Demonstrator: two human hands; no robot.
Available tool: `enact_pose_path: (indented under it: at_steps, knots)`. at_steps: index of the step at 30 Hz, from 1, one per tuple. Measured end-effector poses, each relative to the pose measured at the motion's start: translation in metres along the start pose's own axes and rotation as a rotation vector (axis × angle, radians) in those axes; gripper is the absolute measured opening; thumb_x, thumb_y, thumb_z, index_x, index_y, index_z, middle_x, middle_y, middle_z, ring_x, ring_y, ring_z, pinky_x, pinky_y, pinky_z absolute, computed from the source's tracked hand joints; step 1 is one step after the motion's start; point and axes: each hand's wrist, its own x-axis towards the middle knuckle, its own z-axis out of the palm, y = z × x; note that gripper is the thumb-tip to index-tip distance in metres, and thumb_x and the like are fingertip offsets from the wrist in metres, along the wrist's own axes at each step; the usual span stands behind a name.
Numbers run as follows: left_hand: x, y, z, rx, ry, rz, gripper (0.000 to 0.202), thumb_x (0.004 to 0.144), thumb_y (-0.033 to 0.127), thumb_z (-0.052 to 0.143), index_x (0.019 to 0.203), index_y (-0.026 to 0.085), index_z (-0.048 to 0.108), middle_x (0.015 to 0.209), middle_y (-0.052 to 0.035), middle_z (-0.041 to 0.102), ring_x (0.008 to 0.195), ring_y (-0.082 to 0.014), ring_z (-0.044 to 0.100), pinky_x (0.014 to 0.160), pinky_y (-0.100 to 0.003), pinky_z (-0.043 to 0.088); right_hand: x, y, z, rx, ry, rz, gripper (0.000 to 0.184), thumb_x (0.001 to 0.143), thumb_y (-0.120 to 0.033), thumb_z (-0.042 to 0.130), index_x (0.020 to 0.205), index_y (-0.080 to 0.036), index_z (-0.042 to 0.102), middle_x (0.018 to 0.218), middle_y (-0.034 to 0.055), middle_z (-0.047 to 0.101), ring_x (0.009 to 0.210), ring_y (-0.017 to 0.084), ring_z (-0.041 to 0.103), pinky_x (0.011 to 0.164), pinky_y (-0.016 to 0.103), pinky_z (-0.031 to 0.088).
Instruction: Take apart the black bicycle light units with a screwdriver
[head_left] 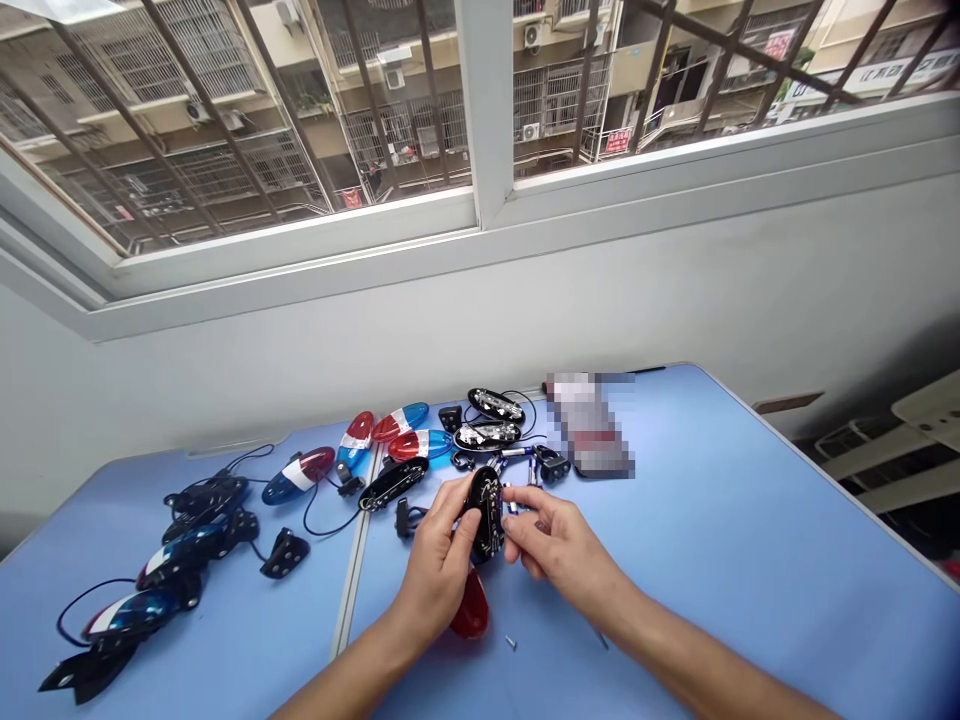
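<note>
My left hand grips a black oval lamp base with small parts on its face, held upright over the blue table. My right hand pinches at the base's right edge, fingers closed on a small part I cannot make out. A red lens cover lies on the table just under my left wrist. A tiny screw rests near it.
Several red-and-blue oval lights and black bases with wires lie at the table's far middle. More dark assembled lights with brackets line the left side. A blurred package sits behind. Wall and window beyond.
</note>
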Motion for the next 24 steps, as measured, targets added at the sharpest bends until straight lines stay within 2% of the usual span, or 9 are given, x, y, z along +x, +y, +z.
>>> enact_pose_path:
  at_steps: [4,7,11,14,17,20,24]
  knots:
    - [-0.003,-0.002,0.003,0.040,-0.005,0.030,0.032,0.093,0.032,0.059,0.122,0.025,0.068,0.126,-0.0081,0.063,0.120,-0.0288,0.054,0.108,-0.038,0.036,0.001,-0.002,-0.001,0.001,0.024,-0.024,0.042,0.069,-0.051,0.067,0.093,-0.019,0.054,0.053,-0.0067,0.056,0.043,0.008,0.038,0.046,0.023,0.027]
    - [-0.004,-0.001,0.005,0.030,0.002,0.015,0.031,0.095,0.032,0.056,0.122,0.025,0.069,0.124,-0.0079,0.064,0.118,-0.0278,0.056,0.106,-0.036,0.038,0.001,-0.001,0.000,-0.037,0.067,-0.079,0.031,0.072,-0.047,0.066,0.081,-0.021,0.053,0.057,-0.0047,0.057,0.049,0.010,0.043,0.051,0.025,0.032]
    - [-0.004,0.001,0.006,0.040,-0.001,0.036,0.031,0.096,0.031,0.053,0.123,0.025,0.068,0.126,-0.0085,0.063,0.119,-0.0281,0.055,0.105,-0.037,0.039,-0.002,0.005,0.004,-0.166,0.144,-0.171,0.024,0.078,-0.036,0.063,0.096,-0.021,0.059,0.060,-0.0058,0.053,0.058,0.013,0.049,0.060,0.027,0.038]
    - [-0.005,0.000,0.007,0.079,0.015,0.053,0.032,0.097,0.028,0.052,0.125,0.026,0.066,0.128,-0.0080,0.062,0.121,-0.0277,0.054,0.106,-0.038,0.039,-0.003,0.008,0.006,-0.217,0.144,-0.181,0.032,0.081,-0.036,0.061,0.108,-0.019,0.062,0.062,-0.0041,0.057,0.061,0.015,0.051,0.063,0.029,0.039]
    - [-0.009,-0.006,0.009,0.134,0.021,0.098,0.036,0.096,0.023,0.053,0.130,0.029,0.063,0.130,-0.0072,0.061,0.125,-0.0276,0.052,0.110,-0.039,0.036,-0.001,0.009,0.006,-0.110,0.115,-0.112,0.043,0.078,-0.039,0.062,0.114,-0.016,0.059,0.063,-0.0023,0.061,0.059,0.015,0.050,0.060,0.029,0.038]
    - [-0.013,-0.013,0.011,0.173,0.028,0.144,0.042,0.095,0.019,0.053,0.135,0.033,0.059,0.132,-0.0067,0.060,0.126,-0.0274,0.053,0.111,-0.039,0.036,0.001,0.007,0.005,-0.035,0.103,-0.076,0.044,0.074,-0.041,0.065,0.108,-0.015,0.058,0.059,-0.0036,0.057,0.054,0.013,0.046,0.056,0.027,0.036]
    - [-0.014,-0.019,0.011,0.188,0.021,0.181,0.043,0.097,0.021,0.050,0.137,0.035,0.056,0.133,-0.0067,0.060,0.125,-0.0271,0.055,0.108,-0.038,0.040,0.004,0.002,0.003,-0.111,0.153,-0.157,0.028,0.071,-0.039,0.066,0.088,-0.019,0.058,0.059,-0.0050,0.050,0.058,0.013,0.046,0.058,0.026,0.038]
